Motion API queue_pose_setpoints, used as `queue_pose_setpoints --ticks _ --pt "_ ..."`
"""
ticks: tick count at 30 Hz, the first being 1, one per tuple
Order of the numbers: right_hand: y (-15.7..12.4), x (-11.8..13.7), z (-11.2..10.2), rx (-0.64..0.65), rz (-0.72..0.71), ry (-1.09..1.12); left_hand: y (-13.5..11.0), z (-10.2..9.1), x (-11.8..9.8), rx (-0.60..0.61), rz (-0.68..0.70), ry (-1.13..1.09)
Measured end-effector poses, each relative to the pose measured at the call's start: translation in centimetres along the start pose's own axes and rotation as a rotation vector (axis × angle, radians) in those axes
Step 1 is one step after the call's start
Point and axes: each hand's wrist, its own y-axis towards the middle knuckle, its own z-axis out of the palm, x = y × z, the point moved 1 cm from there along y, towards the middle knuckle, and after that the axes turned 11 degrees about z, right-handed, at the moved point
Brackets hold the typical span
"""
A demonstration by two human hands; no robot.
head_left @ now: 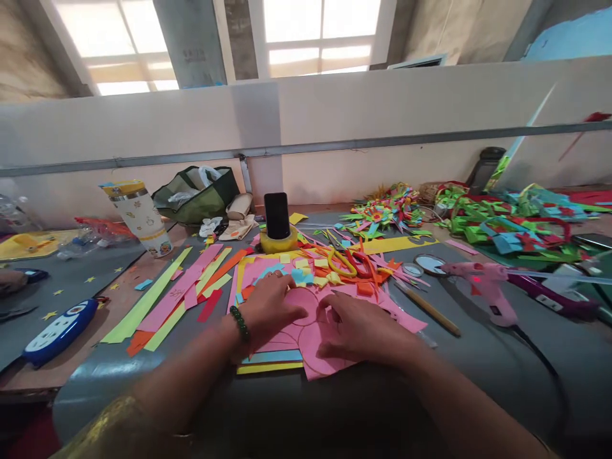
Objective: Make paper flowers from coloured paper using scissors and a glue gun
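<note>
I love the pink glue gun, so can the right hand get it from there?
Probably yes. The right hand is over pink paper, and the pink glue gun is off to its right. A wooden-handled tool lies between them, but looks low enough to reach over.

Around the paper sheets (306, 307) on the worktop (123, 298), the phone (276, 213) and tape roll (278, 245) stand at twelve o'clock, the bag (201, 197) at eleven, the tumbler (143, 220) at ten, the power strip (64, 335) at nine, the glue gun (492, 292) at three.
</note>
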Motion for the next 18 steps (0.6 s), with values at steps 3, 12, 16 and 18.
queue_pose_setpoints --ticks 3,12,16,18 --pt "0.3 -1.0 -0.2 0.003 0.017 0.058 0.2 -0.4 0.1 -0.011 -0.031 -0.068" --pt "1.7 0.1 -2.0 -0.001 -0.140 0.594 -0.9 -2.0 -2.2 0.085 -0.043 -0.336" --pt "2.5 0.6 -0.2 0.084 -0.122 0.551 -2.4 -2.2 -2.7 -0.022 -0.066 -0.152" --pt "2.6 0.8 0.4 0.045 -0.092 0.418 -3.1 -2.4 -2.9 -0.051 0.048 -0.001"
